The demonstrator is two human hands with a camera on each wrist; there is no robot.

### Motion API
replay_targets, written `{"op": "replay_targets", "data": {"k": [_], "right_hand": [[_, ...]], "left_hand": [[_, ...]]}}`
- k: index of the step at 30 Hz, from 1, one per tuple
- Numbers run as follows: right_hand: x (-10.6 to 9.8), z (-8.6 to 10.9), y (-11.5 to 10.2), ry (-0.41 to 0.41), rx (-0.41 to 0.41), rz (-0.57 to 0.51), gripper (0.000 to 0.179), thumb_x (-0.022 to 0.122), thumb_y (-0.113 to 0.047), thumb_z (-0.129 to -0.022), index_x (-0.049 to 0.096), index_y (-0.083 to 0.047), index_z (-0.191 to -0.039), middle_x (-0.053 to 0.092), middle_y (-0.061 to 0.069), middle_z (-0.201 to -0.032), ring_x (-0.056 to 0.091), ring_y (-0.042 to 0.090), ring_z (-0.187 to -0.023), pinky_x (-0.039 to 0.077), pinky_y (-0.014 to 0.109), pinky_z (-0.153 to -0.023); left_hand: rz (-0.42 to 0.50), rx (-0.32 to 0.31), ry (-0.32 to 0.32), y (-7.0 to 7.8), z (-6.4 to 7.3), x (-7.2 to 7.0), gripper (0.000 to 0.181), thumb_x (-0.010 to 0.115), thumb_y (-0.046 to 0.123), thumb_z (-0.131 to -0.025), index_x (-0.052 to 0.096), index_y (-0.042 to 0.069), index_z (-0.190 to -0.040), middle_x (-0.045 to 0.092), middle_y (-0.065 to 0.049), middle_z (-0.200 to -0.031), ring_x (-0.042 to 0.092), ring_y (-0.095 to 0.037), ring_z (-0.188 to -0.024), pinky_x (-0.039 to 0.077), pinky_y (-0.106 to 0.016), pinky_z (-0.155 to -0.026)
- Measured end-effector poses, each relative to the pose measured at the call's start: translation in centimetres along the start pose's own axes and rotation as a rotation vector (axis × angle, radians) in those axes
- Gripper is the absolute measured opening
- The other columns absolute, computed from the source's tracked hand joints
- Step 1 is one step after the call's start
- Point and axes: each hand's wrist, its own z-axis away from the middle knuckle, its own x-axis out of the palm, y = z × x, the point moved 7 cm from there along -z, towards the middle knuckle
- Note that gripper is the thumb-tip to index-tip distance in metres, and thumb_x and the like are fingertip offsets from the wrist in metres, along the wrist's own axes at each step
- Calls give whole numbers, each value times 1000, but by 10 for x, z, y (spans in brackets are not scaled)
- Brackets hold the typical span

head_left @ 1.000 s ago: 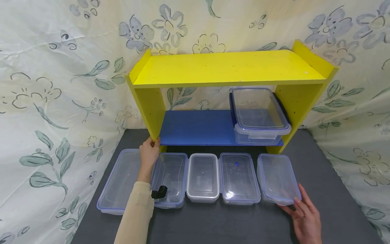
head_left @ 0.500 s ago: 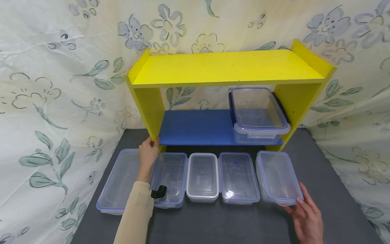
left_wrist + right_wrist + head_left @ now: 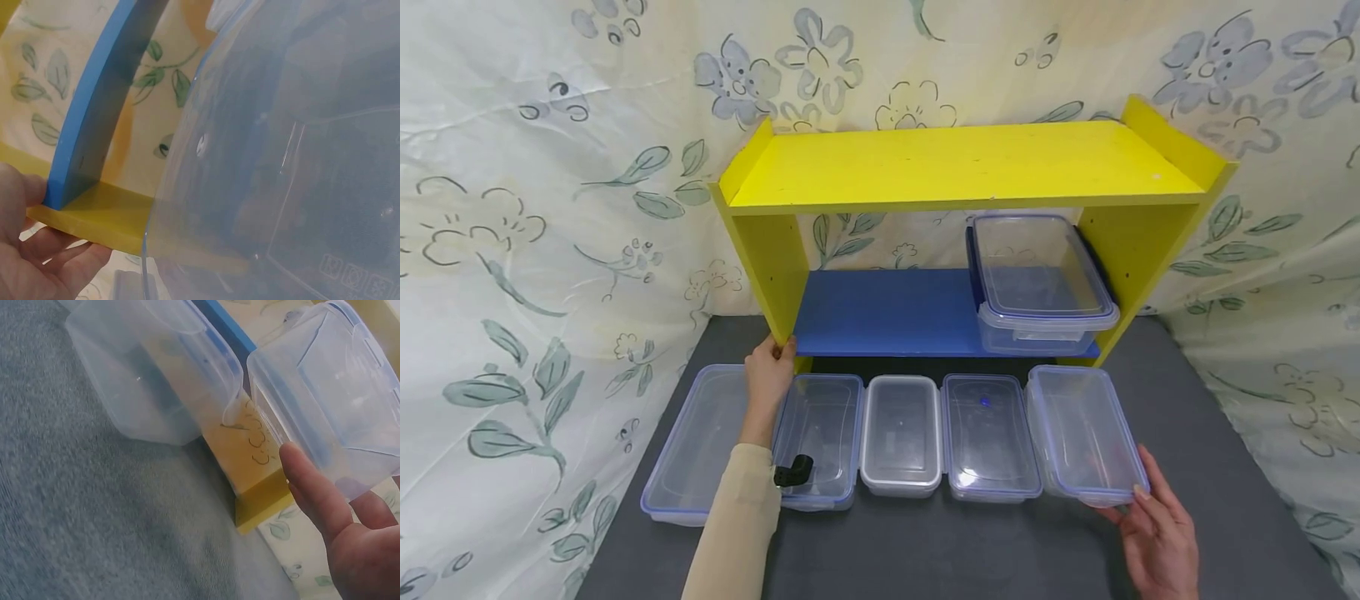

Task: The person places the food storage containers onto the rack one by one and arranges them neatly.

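With its fingers curled under and thumb on top, my left hand (image 3: 767, 379) grips the lower left edge of a yellow-and-blue shelf unit (image 3: 970, 171). In the left wrist view the thumb (image 3: 34, 187) rests by the end of the blue board (image 3: 81, 144). My right hand (image 3: 1161, 533) holds the near right corner of a clear food container (image 3: 1086, 433) with a blue-rimmed lid, at the right end of a row. The right wrist view shows a finger (image 3: 319, 490) along this container's (image 3: 331, 394) wall; its base looks raised off the table there.
Along the dark table (image 3: 925, 550) stand more lidded containers: a wide one (image 3: 700, 442) at far left, a blue-rimmed one (image 3: 823, 417), a white-rimmed one (image 3: 900, 433) and another blue-rimmed one (image 3: 992, 433). A large container (image 3: 1045, 275) sits on the blue shelf's right side. Patterned cloth (image 3: 587, 208) hangs behind.
The container in my right hand has shifted a little forward and looks slightly larger, its far end nearer the shelf. My left hand keeps its grip on the shelf unit.
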Motion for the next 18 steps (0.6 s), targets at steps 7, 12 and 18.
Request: {"op": "replay_targets", "data": {"k": [7,12,18], "right_hand": [[12,-4,5,-53,9,16,53,16,13,-99,25,3,-150,51,10,-145,63,25,-118,57,43,-82],[22,-6,9,-114,10,-4,53,14,15,-99,27,5,-149,50,12,-146,62,27,-118,57,42,-82],[30,-6,14,-153,3,-25,53,13,15,-98,28,6,-149,49,13,-146,62,28,-119,57,42,-83]], "left_hand": [[10,2,-8,-1,-1,3,24,57,29,-97,62,8,-87,59,-12,-65,49,-24,-53,38,-31,-49],[12,-4,2,-1,-1,3,24,58,28,-97,62,8,-86,59,-12,-65,49,-24,-53,37,-31,-49],[16,-4,10,-1,-1,2,24,58,28,-97,62,7,-86,58,-13,-65,49,-24,-53,37,-31,-48]]}}
